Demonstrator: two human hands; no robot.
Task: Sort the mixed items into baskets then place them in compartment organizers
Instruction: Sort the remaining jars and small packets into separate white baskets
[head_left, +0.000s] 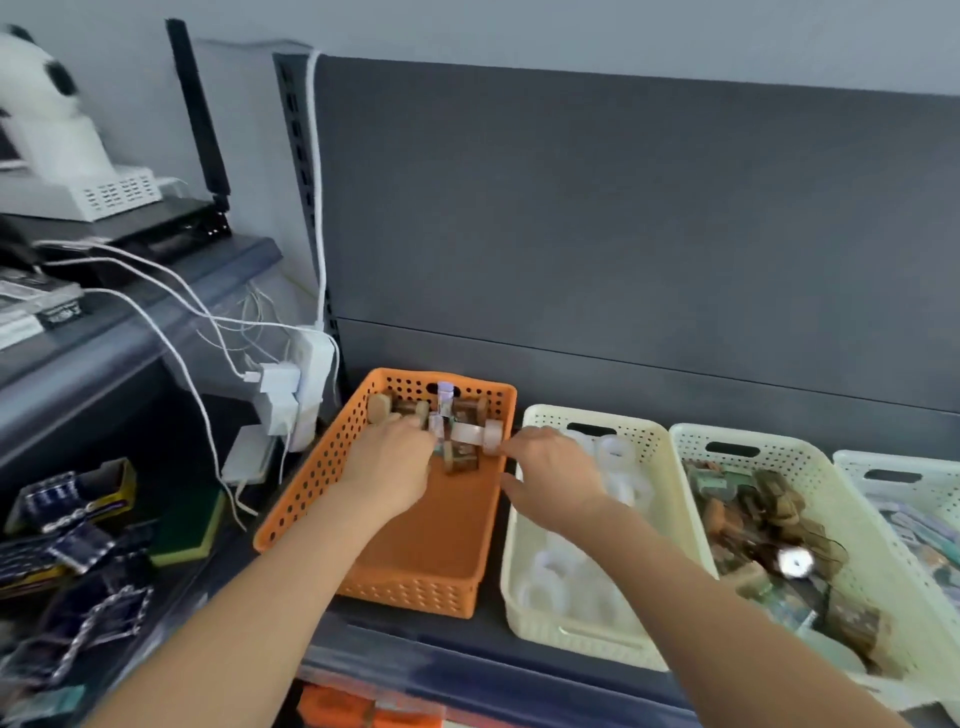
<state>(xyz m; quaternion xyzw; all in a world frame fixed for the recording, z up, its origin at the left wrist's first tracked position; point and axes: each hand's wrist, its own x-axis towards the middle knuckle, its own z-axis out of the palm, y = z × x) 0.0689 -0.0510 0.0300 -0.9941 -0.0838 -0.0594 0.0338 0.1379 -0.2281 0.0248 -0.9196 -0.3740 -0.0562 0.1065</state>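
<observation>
Arms outstretched, left hand (395, 460) among items (462, 410) at orange basket's (322, 467) far end, grip unclear, right hand (553, 470) fingers spread, touching tape roll (492, 434)

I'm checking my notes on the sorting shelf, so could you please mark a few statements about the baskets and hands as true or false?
1. The left hand reaches into the orange basket. True.
2. The orange basket is filled to the rim. False: its items sit at the far end, and the near floor is bare.
3. The cream basket beside it holds whitish rings. True.
4. The orange basket is the rightmost of the row. False: it is the leftmost.
</observation>
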